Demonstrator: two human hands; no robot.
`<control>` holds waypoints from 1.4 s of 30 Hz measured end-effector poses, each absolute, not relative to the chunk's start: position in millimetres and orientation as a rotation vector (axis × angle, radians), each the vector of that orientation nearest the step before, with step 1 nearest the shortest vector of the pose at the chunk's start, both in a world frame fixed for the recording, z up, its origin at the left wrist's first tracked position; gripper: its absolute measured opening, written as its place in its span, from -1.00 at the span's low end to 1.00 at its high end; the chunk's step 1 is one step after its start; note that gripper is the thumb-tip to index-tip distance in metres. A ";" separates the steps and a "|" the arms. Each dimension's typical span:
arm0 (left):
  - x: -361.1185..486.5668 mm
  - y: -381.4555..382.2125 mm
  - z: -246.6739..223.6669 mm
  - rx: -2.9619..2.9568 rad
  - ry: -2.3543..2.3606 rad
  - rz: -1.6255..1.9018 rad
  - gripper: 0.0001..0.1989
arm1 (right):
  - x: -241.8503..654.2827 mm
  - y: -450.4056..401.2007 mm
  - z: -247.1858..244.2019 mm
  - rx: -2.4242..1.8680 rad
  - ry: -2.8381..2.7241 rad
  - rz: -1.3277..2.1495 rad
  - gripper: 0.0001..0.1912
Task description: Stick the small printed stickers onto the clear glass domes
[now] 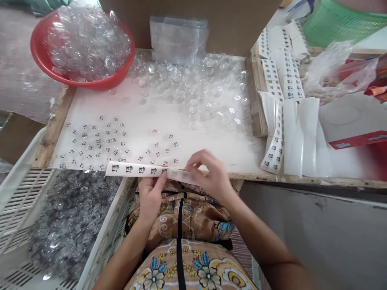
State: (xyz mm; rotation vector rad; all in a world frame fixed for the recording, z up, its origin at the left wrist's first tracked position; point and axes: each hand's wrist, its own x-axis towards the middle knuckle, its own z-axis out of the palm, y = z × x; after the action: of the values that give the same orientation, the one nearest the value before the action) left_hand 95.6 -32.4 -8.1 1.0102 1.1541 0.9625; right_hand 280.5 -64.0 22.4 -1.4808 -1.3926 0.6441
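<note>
Across the front edge of the white work board (145, 117) lies a white sticker strip (117, 169) printed with small dark panda figures. My left hand (152, 195) grips it from below near its middle, thumb on top. At the strip's right end my right hand (211, 173) has thumb and fingers pinched together; its fingertips are blurred, so whether a single sticker is between them I cannot make out. Clear round discs bearing panda stickers (98, 143) are spread on the board's left and middle. Plain clear discs (193, 92) are scattered farther back.
A red basin (121, 78) heaped with clear discs stands back left. Below left, a white plastic crate (102, 233) holds many stickered discs. More sticker strips (272, 149) lie at right beyond a wooden rail (256, 96). A cardboard box (226, 24) and clear bag (178, 38) stand behind.
</note>
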 end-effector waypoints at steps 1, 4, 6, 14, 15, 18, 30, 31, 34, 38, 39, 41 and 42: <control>94.5 -32.8 -9.6 0.998 1.176 0.965 -0.70 | 293.4 -63.0 18.3 -1.534 -1.275 0.663 -0.94; 90.7 -33.4 -12.8 0.986 1.207 0.961 -0.71 | 332.6 -59.7 0.8 -1.804 -1.014 0.673 -0.86; 88.9 -33.7 -13.7 0.979 1.197 0.967 -0.71 | 349.9 -58.3 -11.0 -1.922 -0.973 0.725 -0.82; 85.9 -35.0 -16.0 0.938 1.170 0.965 -0.73 | 354.9 -56.5 -26.2 -1.969 -1.047 0.651 -0.81; 85.5 -34.9 -16.6 0.931 1.157 0.962 -0.75 | 354.0 -56.6 -26.9 -1.958 -1.091 0.594 -0.80; 85.3 -33.9 -17.8 0.921 1.138 0.961 -0.78 | 349.9 -58.0 -29.7 -1.955 -1.298 0.454 -0.68; 84.7 -32.3 -20.0 0.901 1.160 0.945 -0.75 | 341.8 -59.8 -29.9 -1.948 -1.418 0.542 -0.71; 84.3 -32.5 -20.2 0.898 1.156 0.944 -0.75 | 342.7 -59.4 -30.9 -1.937 -1.383 0.581 -0.71; 83.1 -32.9 -20.2 0.906 1.150 0.937 -0.76 | 347.2 -58.7 -32.2 -1.940 -1.314 0.639 -0.69; 82.9 -33.5 -19.2 0.912 1.154 0.937 -0.77 | 355.0 -62.3 -23.8 -2.019 -1.301 0.498 -0.66; 83.3 -33.6 -18.9 0.913 1.156 0.935 -0.76 | 356.5 -63.7 -20.7 -2.036 -1.292 0.442 -0.66; 84.5 -33.9 -18.4 0.918 1.156 0.932 -0.75 | 358.4 -65.7 -16.0 -2.043 -1.239 0.378 -0.68; 85.3 -34.1 -18.1 0.922 1.156 0.932 -0.75 | 358.8 -65.8 -15.0 -2.033 -1.199 0.396 -0.71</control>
State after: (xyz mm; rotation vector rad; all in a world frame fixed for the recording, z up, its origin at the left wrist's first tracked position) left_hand 85.3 -34.1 -18.1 0.9216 1.1560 0.9316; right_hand 358.8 -65.8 -15.0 -2.0331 -1.1992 0.3960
